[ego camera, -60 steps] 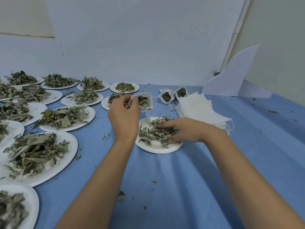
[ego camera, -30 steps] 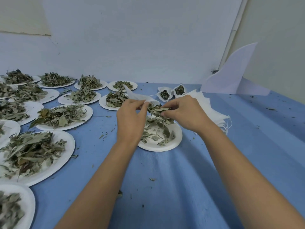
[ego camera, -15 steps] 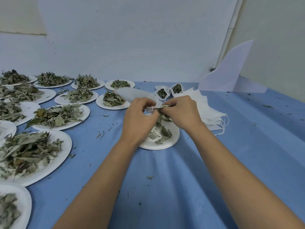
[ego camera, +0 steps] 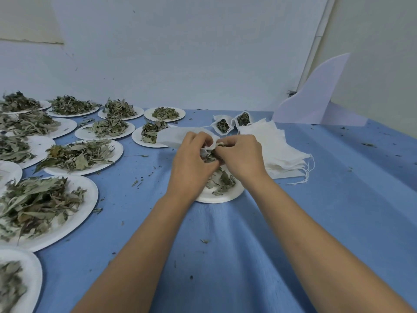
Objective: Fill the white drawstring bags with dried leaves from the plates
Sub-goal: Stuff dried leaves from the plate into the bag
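Your bag (ego camera: 178, 137) is up between both hands, just above the near plate (ego camera: 220, 197), with its white body sticking out leftward past your left hand (ego camera: 191, 164), which pinches the mouth. Your right hand (ego camera: 242, 157) is curled right against it, knuckles touching, pinching leaves (ego camera: 209, 157) at that mouth. Spare bags (ego camera: 277, 150) lie stacked just right, two filled bags (ego camera: 222, 125) sit behind, and more plates (ego camera: 67, 213) of leaves spread left across the cloth (ego camera: 225, 245).

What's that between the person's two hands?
The mouth of a bag, gripped by the left hand, and leaves pinched by the right hand, above a plate. The head view shows it.
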`<state>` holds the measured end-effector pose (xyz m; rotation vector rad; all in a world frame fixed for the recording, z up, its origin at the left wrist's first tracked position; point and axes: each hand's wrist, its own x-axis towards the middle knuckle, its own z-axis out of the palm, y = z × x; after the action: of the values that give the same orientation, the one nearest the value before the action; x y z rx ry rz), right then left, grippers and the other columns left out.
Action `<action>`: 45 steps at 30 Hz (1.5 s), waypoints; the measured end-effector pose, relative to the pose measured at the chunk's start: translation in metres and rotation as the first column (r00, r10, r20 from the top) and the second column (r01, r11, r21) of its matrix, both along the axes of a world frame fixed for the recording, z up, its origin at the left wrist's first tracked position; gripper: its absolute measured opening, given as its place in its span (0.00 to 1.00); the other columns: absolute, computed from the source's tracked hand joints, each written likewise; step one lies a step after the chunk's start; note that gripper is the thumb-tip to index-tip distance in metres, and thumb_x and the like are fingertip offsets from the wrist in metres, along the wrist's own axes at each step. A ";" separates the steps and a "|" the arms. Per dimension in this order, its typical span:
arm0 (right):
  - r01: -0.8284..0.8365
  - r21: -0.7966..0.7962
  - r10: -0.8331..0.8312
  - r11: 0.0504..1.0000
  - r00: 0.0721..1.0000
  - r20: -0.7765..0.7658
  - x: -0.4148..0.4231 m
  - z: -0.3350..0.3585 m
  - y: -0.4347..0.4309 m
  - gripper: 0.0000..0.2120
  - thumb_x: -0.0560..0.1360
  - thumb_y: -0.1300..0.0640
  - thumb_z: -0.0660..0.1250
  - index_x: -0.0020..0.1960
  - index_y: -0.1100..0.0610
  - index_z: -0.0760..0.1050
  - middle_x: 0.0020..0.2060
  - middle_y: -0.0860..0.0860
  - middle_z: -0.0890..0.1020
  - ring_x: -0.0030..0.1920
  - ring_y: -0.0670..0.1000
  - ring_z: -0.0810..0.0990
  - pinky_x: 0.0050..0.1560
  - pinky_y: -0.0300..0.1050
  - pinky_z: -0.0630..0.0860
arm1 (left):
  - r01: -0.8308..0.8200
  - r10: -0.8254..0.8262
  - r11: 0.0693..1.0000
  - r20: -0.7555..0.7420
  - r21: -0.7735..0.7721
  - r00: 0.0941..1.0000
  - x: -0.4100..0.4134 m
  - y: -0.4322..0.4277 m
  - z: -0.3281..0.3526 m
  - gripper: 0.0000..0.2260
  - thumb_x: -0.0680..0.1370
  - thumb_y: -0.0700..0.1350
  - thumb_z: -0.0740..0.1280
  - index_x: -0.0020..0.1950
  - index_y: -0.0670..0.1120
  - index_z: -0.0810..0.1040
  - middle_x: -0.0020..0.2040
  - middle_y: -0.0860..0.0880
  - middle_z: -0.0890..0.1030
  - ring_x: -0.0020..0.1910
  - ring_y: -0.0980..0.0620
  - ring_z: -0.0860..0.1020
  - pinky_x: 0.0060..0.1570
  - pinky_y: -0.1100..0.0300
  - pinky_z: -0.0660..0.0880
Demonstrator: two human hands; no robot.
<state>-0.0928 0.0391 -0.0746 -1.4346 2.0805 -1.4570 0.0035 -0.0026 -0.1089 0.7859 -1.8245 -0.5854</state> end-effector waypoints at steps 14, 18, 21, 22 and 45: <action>-0.124 0.054 0.111 0.991 0.973 0.202 0.014 0.010 0.003 0.07 0.74 0.59 0.57 0.49 0.57 0.73 0.36 0.52 0.77 0.36 0.47 0.73 0.39 0.43 0.67 | -0.077 0.083 0.994 -0.081 0.072 0.993 0.010 -0.010 0.007 0.13 0.67 0.35 0.72 0.43 0.49 0.74 0.45 0.54 0.72 0.39 0.66 0.72 0.40 0.75 0.67; -0.138 0.040 0.136 0.990 0.990 0.046 0.016 0.006 0.007 0.11 0.73 0.59 0.57 0.54 0.48 0.65 0.31 0.45 0.74 0.33 0.45 0.72 0.35 0.45 0.63 | -0.079 0.087 0.986 -0.048 0.145 0.995 0.012 -0.009 0.006 0.10 0.67 0.37 0.72 0.43 0.46 0.75 0.44 0.51 0.75 0.38 0.60 0.71 0.39 0.72 0.67; -0.141 0.043 0.140 0.989 0.990 0.036 0.013 0.005 0.005 0.12 0.73 0.61 0.56 0.53 0.48 0.64 0.29 0.46 0.73 0.31 0.46 0.72 0.35 0.46 0.65 | -0.088 0.094 0.984 -0.032 0.152 0.995 0.012 -0.008 0.009 0.09 0.67 0.35 0.70 0.41 0.46 0.74 0.42 0.53 0.74 0.39 0.62 0.71 0.38 0.72 0.67; -0.137 0.046 0.130 0.990 0.983 0.133 0.011 0.006 0.003 0.12 0.73 0.62 0.56 0.53 0.48 0.65 0.31 0.47 0.74 0.33 0.48 0.73 0.36 0.46 0.68 | -0.090 0.096 0.984 -0.032 0.153 0.995 0.012 -0.008 0.010 0.09 0.67 0.35 0.70 0.41 0.46 0.74 0.41 0.53 0.74 0.38 0.62 0.71 0.37 0.71 0.67; -0.095 -0.209 0.043 0.973 0.969 -0.243 0.013 -0.006 0.003 0.05 0.75 0.62 0.66 0.46 0.58 0.81 0.42 0.49 0.81 0.45 0.49 0.78 0.49 0.41 0.72 | -0.202 0.225 0.955 -0.086 0.218 0.971 0.017 -0.010 0.019 0.10 0.69 0.37 0.69 0.39 0.48 0.71 0.40 0.53 0.74 0.38 0.55 0.70 0.34 0.65 0.63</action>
<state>-0.0794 0.0421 -0.0807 -1.8295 2.0256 -1.5983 0.0208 -0.0131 -0.0901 1.0562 -1.5694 -0.6707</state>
